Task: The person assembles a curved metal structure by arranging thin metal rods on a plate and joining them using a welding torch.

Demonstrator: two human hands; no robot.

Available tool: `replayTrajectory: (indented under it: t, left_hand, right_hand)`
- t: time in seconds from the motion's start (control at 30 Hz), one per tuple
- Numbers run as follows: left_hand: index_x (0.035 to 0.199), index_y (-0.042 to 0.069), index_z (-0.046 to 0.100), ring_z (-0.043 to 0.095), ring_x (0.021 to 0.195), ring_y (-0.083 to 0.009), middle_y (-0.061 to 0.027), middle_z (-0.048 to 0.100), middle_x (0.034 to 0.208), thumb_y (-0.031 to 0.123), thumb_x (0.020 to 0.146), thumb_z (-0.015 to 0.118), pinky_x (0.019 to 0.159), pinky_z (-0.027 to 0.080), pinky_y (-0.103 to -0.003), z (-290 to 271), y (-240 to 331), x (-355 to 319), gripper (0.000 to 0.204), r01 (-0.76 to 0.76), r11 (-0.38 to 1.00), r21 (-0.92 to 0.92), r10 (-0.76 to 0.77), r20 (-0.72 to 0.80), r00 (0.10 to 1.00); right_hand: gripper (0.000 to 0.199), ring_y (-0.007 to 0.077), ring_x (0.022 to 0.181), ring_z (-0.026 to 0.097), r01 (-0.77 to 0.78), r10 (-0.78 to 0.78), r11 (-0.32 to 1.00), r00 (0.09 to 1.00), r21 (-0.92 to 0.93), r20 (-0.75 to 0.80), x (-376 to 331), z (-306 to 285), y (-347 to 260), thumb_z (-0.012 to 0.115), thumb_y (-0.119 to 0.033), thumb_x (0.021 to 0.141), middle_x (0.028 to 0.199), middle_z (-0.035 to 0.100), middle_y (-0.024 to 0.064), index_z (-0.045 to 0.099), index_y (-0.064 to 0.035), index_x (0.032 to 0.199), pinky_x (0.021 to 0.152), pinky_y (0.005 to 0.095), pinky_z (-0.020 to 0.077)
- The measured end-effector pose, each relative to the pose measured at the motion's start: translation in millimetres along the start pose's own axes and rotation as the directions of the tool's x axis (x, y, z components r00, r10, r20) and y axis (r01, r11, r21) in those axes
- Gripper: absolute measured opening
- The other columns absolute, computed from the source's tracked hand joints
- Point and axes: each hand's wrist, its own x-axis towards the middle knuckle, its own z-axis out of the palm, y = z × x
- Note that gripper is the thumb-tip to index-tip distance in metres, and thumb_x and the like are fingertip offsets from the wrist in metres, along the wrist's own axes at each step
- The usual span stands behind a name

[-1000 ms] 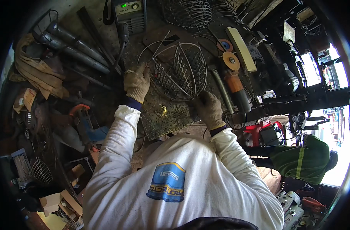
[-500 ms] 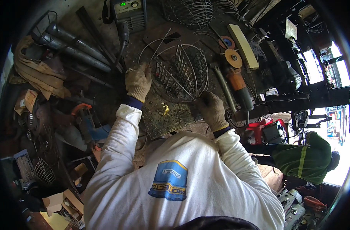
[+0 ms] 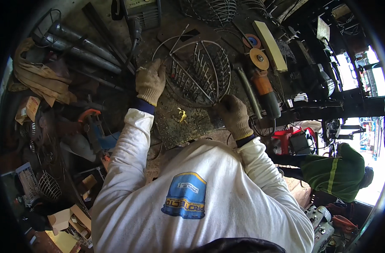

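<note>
A round wire basket frame (image 3: pixel 199 71) of thin metal rods lies on a dark metal worktable (image 3: pixel 180 122). My left hand (image 3: pixel 150 81), in a tan work glove, grips the frame's left rim. My right hand (image 3: pixel 233 114), gloved the same way, holds the frame's lower right edge. Both white sleeves reach up from the lower edge. A loose wire ring (image 3: pixel 175 40) lies just behind the frame.
An angle grinder (image 3: pixel 263 84) with an orange disc lies right of the frame, next to a pale wooden block (image 3: pixel 270 45). Metal pipes (image 3: pixel 80 48) and a welding machine (image 3: pixel 142 10) sit at the back. More wire baskets (image 3: pixel 209 8) stand behind. A person in green (image 3: pixel 334 170) is at the right.
The wire frame has been turned and tilted on the table. My left hand shifted along its left rim and my right hand moved to its lower right edge.
</note>
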Motion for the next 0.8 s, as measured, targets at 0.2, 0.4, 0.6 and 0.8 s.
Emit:
replayTrajectory:
  t: [0.2, 0.4, 0.6, 0.8]
  left_hand:
    - [0.117, 0.015, 0.075, 0.073, 0.083, -0.0390, -0.0154, 0.077, 0.090, 0.037, 0.102, 0.061, 0.075, 0.057, -0.048, 1, 2, -5, 0.030, 0.021, 0.998, 0.058, -0.024, 0.055, 0.998]
    - [0.120, 0.018, 0.074, 0.074, 0.085, -0.0398, -0.0152, 0.077, 0.096, 0.037, 0.101, 0.062, 0.076, 0.059, -0.049, -8, 6, -1, 0.029, 0.002, 1.000, 0.009, -0.003, 0.009, 1.000]
    - [0.116, 0.016, 0.075, 0.074, 0.087, -0.0399, -0.0160, 0.077, 0.097, 0.036, 0.100, 0.064, 0.077, 0.059, -0.049, -4, 4, 6, 0.028, -0.012, 1.000, -0.018, 0.012, 0.004, 1.000]
    - [0.112, 0.013, 0.075, 0.074, 0.089, -0.0399, -0.0168, 0.077, 0.096, 0.033, 0.099, 0.065, 0.077, 0.059, -0.050, -10, 17, 14, 0.026, 0.125, 0.991, 0.039, -0.129, 0.149, 0.980]
  right_hand:
    - [0.029, 0.0292, 0.085, 0.076, -0.037, 0.037, 0.998, 0.999, -0.050, 0.001, 2, -4, -3, 0.077, -0.031, 0.089, 0.088, 0.076, 0.0136, 0.072, -0.0046, 0.100, 0.077, 0.0410, 0.0577]
    - [0.031, 0.0355, 0.090, 0.074, -0.040, 0.040, 0.995, 0.999, -0.094, -0.002, 8, -1, 1, 0.076, -0.034, 0.090, 0.090, 0.075, 0.0173, 0.072, -0.0051, 0.100, 0.080, 0.0452, 0.0562]
    - [0.034, 0.0383, 0.094, 0.073, -0.006, 0.002, 0.988, 1.000, -0.153, -0.028, 8, 0, -3, 0.073, -0.039, 0.090, 0.091, 0.074, 0.0181, 0.072, -0.0057, 0.100, 0.082, 0.0476, 0.0550]
    - [0.033, 0.0368, 0.091, 0.074, -0.088, 0.091, 0.984, 0.996, -0.154, 0.012, 9, -2, -15, 0.072, -0.038, 0.092, 0.089, 0.075, 0.0170, 0.072, -0.0050, 0.099, 0.082, 0.0465, 0.0557]
